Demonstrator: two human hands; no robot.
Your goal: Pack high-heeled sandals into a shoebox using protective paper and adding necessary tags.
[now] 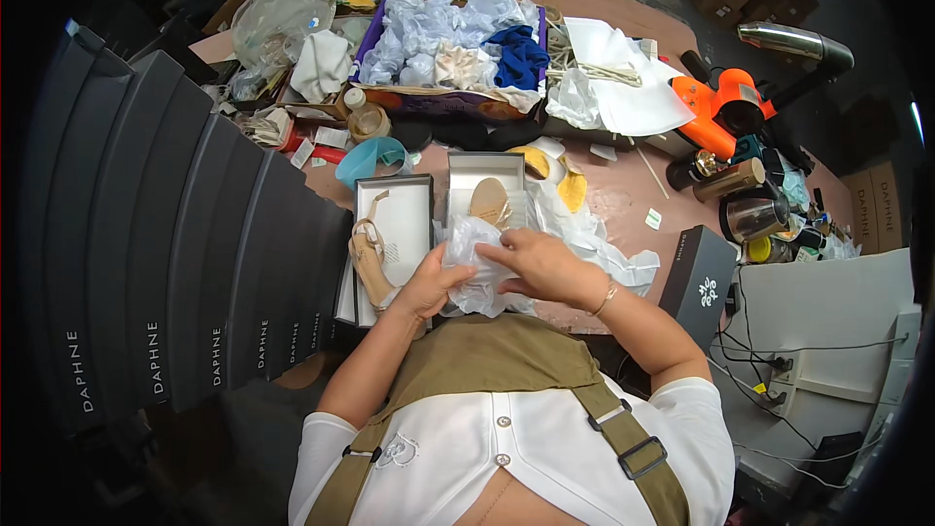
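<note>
My left hand (435,282) is closed on a crumpled sheet of thin white wrapping paper (473,239) in front of my chest. From the other side, my right hand (553,271) grips the same bunched paper, its index finger pressed on top and thumb below. Whether anything lies inside the paper is hidden. Just beyond it, a shoe with a tan sole (490,203) shows in an open shoebox (472,168). Beside my left hand, a beige strappy sandal (369,261) lies in another open box (421,197).
Dark shoeboxes (209,253) stand stacked at my left. More white paper (609,255) and yellow pieces (572,185) lie at right. A paper-filled tray (448,102) sits at the back. An orange heat gun (716,102), a metal kettle (755,214) and a black box (696,278) line the right.
</note>
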